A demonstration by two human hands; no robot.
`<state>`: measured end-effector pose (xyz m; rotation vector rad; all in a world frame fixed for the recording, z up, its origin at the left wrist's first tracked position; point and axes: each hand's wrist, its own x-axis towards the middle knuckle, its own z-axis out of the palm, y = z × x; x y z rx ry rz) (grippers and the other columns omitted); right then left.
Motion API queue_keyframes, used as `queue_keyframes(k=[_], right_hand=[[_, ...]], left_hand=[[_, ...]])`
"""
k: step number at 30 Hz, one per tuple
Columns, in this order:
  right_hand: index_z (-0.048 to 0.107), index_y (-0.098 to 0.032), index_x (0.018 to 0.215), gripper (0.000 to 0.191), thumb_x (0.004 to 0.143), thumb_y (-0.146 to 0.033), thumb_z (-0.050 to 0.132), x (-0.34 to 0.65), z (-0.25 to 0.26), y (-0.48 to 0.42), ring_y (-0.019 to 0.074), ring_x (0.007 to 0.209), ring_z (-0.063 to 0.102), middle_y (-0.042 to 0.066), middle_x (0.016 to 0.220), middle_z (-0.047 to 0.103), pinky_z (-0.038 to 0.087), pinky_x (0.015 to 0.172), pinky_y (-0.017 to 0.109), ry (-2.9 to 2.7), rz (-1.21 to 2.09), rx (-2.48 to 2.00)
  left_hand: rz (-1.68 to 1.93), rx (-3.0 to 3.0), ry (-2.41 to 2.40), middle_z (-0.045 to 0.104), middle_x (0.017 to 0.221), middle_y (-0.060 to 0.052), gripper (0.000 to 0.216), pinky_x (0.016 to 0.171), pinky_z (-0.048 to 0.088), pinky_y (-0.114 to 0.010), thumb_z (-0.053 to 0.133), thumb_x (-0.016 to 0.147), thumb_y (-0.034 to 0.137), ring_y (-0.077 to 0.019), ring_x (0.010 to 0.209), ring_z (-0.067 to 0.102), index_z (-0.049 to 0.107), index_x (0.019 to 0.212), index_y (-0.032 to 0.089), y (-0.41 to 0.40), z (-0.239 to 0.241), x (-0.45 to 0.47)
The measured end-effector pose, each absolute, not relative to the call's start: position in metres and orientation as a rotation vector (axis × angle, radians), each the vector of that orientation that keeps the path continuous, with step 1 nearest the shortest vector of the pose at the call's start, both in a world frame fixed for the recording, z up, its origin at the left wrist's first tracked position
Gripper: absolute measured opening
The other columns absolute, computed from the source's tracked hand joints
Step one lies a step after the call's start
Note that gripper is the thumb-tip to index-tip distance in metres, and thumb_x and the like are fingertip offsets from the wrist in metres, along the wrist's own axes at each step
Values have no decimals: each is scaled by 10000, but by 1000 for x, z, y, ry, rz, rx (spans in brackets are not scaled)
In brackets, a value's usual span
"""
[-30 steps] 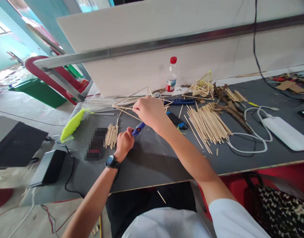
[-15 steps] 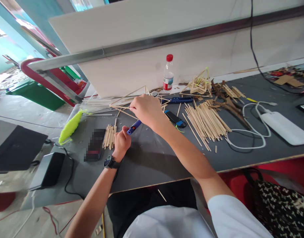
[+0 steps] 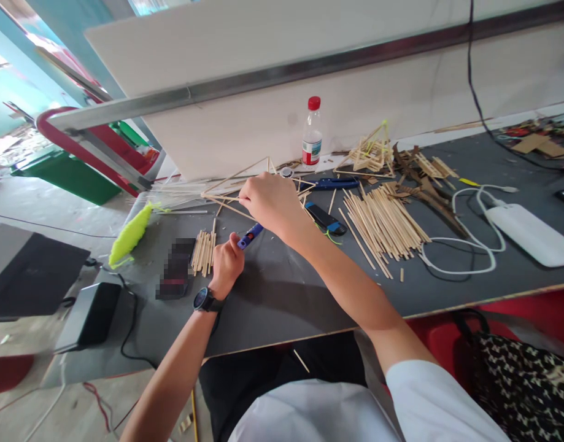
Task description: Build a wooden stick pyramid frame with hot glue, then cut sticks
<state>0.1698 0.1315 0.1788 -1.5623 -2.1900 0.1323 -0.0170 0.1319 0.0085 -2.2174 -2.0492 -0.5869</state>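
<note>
Left hand [image 3: 226,263]: fist closed, knuckles forward.
Left arm [image 3: 171,374]: bare, forearm angled forward and to the right.
Right hand [image 3: 270,201]: palm down, fingertips pinched, beyond the left.
Right arm [image 3: 350,288]: stretched forward and leftward.

bright daylight from upper left | soft shadows | wide-angle edges bent — corners blurred
</note>
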Motion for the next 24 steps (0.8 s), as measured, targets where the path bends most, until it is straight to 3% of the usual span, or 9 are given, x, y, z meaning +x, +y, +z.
queue_keyframes(k=[9,24], right_hand=[[704,-129,911,202,957,-176,514,170,179,131,172,734,550,91,771,625,347,709,305,-2190,159,-1555],[711,-142,898,208,939,-167,509,170,179,131,186,734,564,104,777,639,340,691,322,-2189,118,-1557]], left_hand=[[-415,-2235,-2059,678,644,-139,594,576,278,-334,209,1046,227,-199,569,614,727,772,128,130,14,-14],[-483,-2285,-2016,648,598,-128,578,556,297,-320,232,1045,272,-205,560,606,710,747,146,125,13,-14]])
